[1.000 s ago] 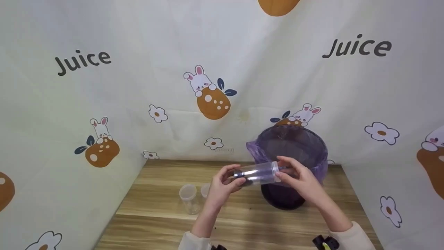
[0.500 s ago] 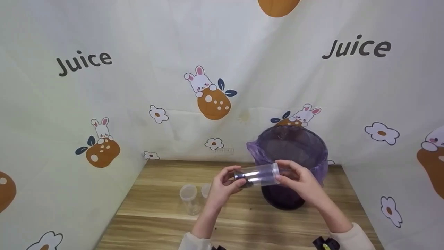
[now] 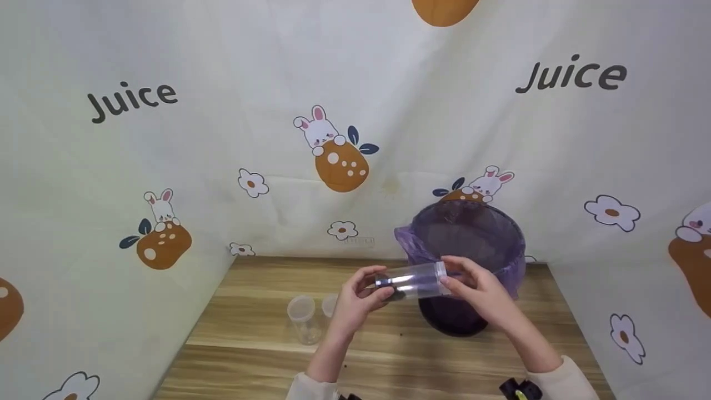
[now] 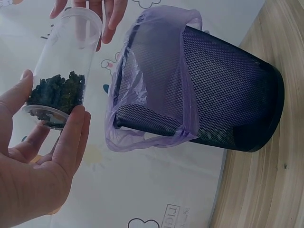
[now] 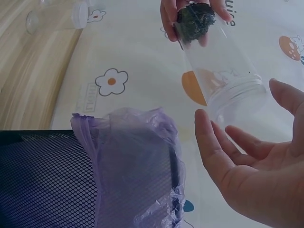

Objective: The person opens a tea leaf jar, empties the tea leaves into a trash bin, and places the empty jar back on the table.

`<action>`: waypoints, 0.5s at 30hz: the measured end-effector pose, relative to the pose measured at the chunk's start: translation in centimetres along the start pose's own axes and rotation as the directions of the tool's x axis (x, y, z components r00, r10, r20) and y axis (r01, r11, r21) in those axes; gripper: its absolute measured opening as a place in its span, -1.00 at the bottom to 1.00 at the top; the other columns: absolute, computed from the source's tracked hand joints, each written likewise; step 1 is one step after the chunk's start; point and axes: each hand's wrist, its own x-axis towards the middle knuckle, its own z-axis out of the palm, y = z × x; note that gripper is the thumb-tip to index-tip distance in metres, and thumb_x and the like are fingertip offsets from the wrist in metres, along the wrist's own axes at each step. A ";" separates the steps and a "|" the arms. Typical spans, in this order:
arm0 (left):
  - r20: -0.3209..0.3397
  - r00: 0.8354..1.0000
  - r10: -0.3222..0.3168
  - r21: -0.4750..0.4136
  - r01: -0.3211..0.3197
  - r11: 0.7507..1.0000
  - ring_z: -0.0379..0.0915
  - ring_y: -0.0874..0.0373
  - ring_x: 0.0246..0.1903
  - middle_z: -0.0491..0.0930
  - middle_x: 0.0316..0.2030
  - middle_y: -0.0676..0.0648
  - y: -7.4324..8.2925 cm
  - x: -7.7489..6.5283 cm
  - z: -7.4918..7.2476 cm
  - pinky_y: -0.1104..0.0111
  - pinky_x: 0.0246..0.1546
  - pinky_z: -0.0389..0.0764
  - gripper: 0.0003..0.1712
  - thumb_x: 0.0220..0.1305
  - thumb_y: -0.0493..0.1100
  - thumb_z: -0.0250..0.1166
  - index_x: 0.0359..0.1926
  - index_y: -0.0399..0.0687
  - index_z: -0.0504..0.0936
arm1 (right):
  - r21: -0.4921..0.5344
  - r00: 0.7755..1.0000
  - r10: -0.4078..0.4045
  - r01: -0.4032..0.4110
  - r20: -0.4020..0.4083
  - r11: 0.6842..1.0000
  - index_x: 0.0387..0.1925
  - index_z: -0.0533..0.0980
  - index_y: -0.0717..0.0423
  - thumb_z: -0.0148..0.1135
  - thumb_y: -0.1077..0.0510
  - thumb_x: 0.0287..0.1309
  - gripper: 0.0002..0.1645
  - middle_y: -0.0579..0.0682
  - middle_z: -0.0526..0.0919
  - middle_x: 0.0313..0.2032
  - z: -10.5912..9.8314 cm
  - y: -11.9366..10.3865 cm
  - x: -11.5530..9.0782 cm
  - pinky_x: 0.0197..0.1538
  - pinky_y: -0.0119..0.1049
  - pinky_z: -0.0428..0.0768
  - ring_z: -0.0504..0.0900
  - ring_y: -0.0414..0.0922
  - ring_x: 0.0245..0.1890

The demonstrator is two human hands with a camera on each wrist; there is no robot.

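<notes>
A clear plastic jar (image 3: 416, 280) is held in the air, lying nearly level in the head view. Dark green, curled bits like dried tea leaves (image 4: 57, 92) are gathered at its base end. My left hand (image 3: 358, 297) grips that end, thumb on one side and fingers on the other. At the opposite end, the thumb and fingers of my right hand (image 3: 480, 286) are set around the clear lid (image 5: 242, 99). Below and behind the jar stands a black mesh wastebasket (image 4: 228, 80) lined with a purple plastic bag (image 3: 411, 244).
Another clear jar (image 3: 304, 319) with a whitish lid stands on the wood-grain table (image 3: 250, 278) at the left. Beside it a second jar (image 3: 329, 305) is partly hidden by my left hand. Small dark crumbs (image 3: 401, 334) dot the tabletop. A printed cloth (image 3: 266, 139) hangs behind.
The lid end of the jar and my right hand have dropped very slightly since a second ago. Over the last half second, both hands stay almost still around the jar.
</notes>
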 end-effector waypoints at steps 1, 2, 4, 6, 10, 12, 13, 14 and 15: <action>-0.001 1.000 -0.001 -0.001 0.001 1.000 0.66 0.13 -0.12 0.60 0.06 -0.28 0.0 0.0 0.0 0.24 -0.08 0.73 -0.33 0.16 -0.21 0.46 0.24 -0.36 0.43 | 0.006 1.000 -0.001 0.001 0.006 1.000 0.31 0.32 0.42 0.17 0.17 0.37 -0.41 0.44 0.48 0.20 0.0 0.1 0.0 -0.04 -0.39 0.69 0.66 -0.38 -0.11; -0.001 1.000 -0.001 -0.002 0.001 1.000 0.66 0.12 -0.12 0.60 0.06 -0.28 -0.1 0.0 0.0 0.23 -0.08 0.73 -0.33 0.16 -0.21 0.46 0.24 -0.36 0.43 | 0.013 1.000 -0.006 0.006 0.011 1.000 0.30 0.33 0.43 0.17 0.18 0.37 -0.42 0.45 0.48 0.19 0.0 0.1 0.0 -0.05 -0.40 0.69 0.67 -0.38 -0.13; -0.002 1.000 -0.004 -0.004 0.004 1.000 0.66 0.10 -0.10 0.60 0.07 -0.29 -0.1 0.0 -0.1 0.21 -0.06 0.73 -0.32 0.16 -0.22 0.46 0.24 -0.36 0.43 | 0.027 1.000 -0.021 0.021 0.019 0.999 0.28 0.35 0.45 0.18 0.21 0.36 -0.43 0.47 0.49 0.17 0.0 0.3 0.0 -0.07 -0.40 0.70 0.68 -0.35 -0.15; -0.004 1.000 -0.007 -0.006 0.007 1.000 0.67 0.06 -0.08 0.58 0.09 -0.32 -0.2 0.0 -0.1 0.19 -0.05 0.73 -0.32 0.15 -0.23 0.46 0.25 -0.37 0.43 | 0.037 0.999 -0.037 0.036 0.021 0.999 0.27 0.36 0.44 0.20 0.23 0.33 -0.44 0.47 0.49 0.17 0.0 0.4 0.0 -0.07 -0.41 0.70 0.68 -0.35 -0.14; -0.002 1.000 -0.010 -0.018 0.009 1.000 0.67 0.04 -0.06 0.58 0.09 -0.33 -0.3 0.1 -0.1 0.20 -0.05 0.72 -0.31 0.15 -0.24 0.46 0.25 -0.39 0.41 | 0.050 0.998 -0.062 0.062 0.018 0.997 0.27 0.36 0.43 0.24 0.27 0.29 -0.42 0.46 0.47 0.19 0.0 0.5 0.0 -0.04 -0.43 0.69 0.68 -0.33 -0.07; -0.002 1.000 -0.010 -0.023 0.010 1.000 0.67 0.05 -0.07 0.59 0.08 -0.31 -0.4 0.1 -0.2 0.21 -0.06 0.73 -0.31 0.15 -0.24 0.46 0.25 -0.39 0.41 | 0.057 0.997 -0.074 0.073 0.017 0.996 0.27 0.36 0.43 0.26 0.29 0.27 -0.41 0.46 0.47 0.19 0.0 0.5 0.1 -0.04 -0.43 0.68 0.67 -0.30 -0.05; -0.002 1.000 -0.009 -0.024 0.009 1.000 0.67 0.06 -0.08 0.59 0.08 -0.30 -0.4 0.1 -0.2 0.22 -0.06 0.73 -0.31 0.15 -0.24 0.46 0.25 -0.40 0.41 | 0.060 0.997 -0.079 0.078 0.017 0.995 0.27 0.36 0.43 0.26 0.29 0.26 -0.40 0.46 0.47 0.20 0.0 0.5 0.1 -0.03 -0.43 0.68 0.67 -0.28 -0.04; -0.003 1.000 -0.010 -0.026 0.010 1.000 0.67 0.06 -0.08 0.59 0.08 -0.31 -0.4 0.1 -0.2 0.22 -0.06 0.73 -0.31 0.15 -0.24 0.46 0.25 -0.39 0.41 | 0.063 0.996 -0.084 0.083 0.018 0.995 0.28 0.35 0.43 0.27 0.30 0.25 -0.40 0.45 0.47 0.19 0.0 0.5 0.1 -0.03 -0.42 0.68 0.67 -0.27 -0.04; -0.005 1.000 -0.010 -0.025 0.010 1.000 0.67 0.06 -0.07 0.58 0.09 -0.32 -0.4 0.1 -0.2 0.22 -0.06 0.73 -0.32 0.15 -0.24 0.46 0.25 -0.39 0.42 | 0.063 0.996 -0.089 0.088 0.018 0.994 0.28 0.35 0.42 0.27 0.30 0.25 -0.40 0.45 0.47 0.19 0.1 0.5 0.1 -0.03 -0.42 0.68 0.67 -0.26 -0.03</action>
